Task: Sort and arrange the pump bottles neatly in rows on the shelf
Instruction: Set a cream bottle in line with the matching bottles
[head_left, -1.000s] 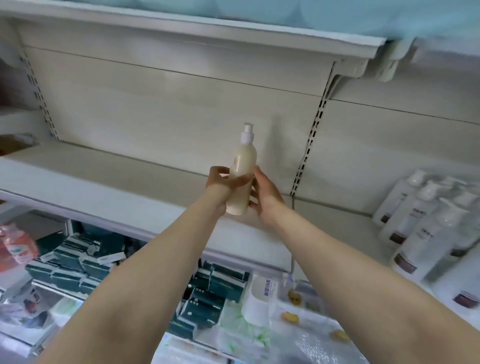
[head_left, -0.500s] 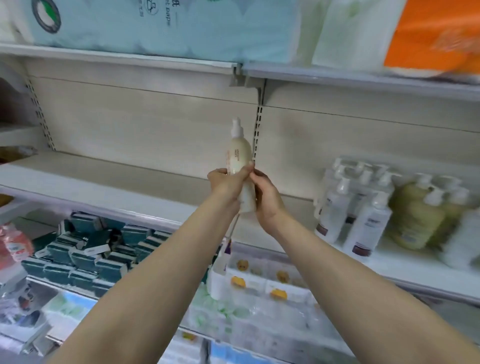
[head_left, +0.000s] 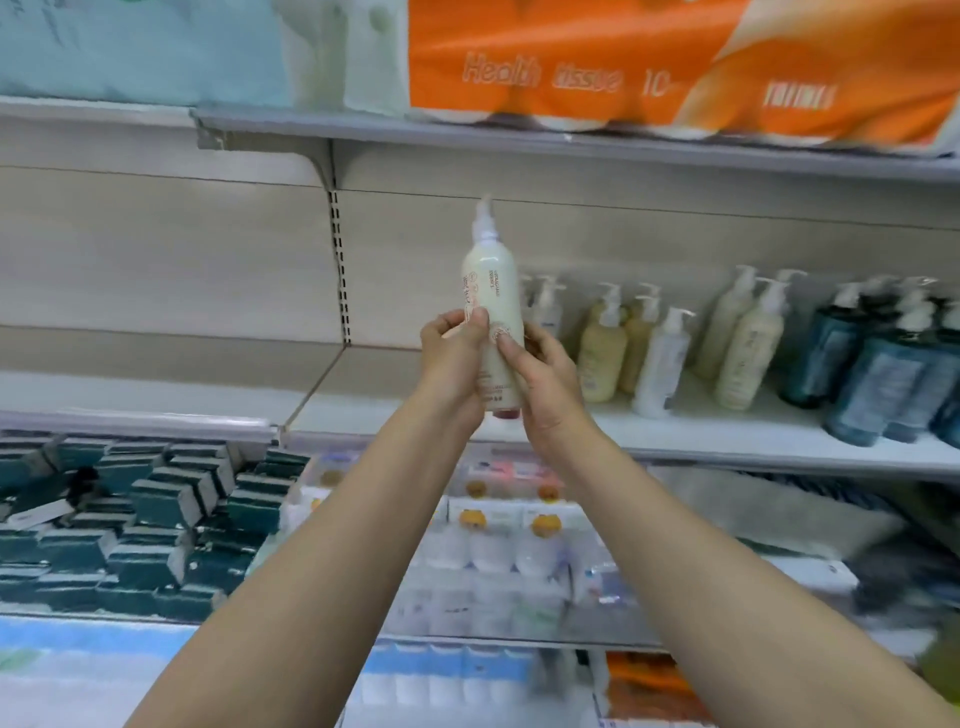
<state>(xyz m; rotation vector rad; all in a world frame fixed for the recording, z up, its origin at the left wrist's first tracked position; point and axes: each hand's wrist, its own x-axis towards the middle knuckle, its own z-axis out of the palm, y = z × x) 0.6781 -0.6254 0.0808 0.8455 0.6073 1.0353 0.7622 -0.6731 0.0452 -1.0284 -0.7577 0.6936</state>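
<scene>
- Both hands hold one cream pump bottle (head_left: 492, 306) upright at the centre of the head view: the left hand (head_left: 451, 358) wraps its fingers round the lower body from the left, and the right hand (head_left: 540, 374) pinches it from the right with the thumb laid across the label.
- Held so, the printed side faces the person, probably so the label can be read before a row is picked.
- The bottle is in the air in front of the middle shelf (head_left: 727, 441), its base clear of the board and its pump nozzle pointing up toward the shelf above.
- Right of the hands, standing bottles are already grouped by kind: cream and yellowish pump bottles (head_left: 608, 353) just beside the right hand, a white bottle (head_left: 662, 364) next to them, two taller cream ones (head_left: 748, 343) further right, and dark blue bottles (head_left: 872, 374) at the right edge of the frame.
- By colour, the held bottle seems to belong with the cream group, so a short move right and down would seat it there.
- Left of the upright post (head_left: 338, 270) the same shelf runs toward the left edge.
- Orange tissue packs (head_left: 649, 67) sit on the top shelf, and dark green boxes (head_left: 140, 514) fill the lower left.
</scene>
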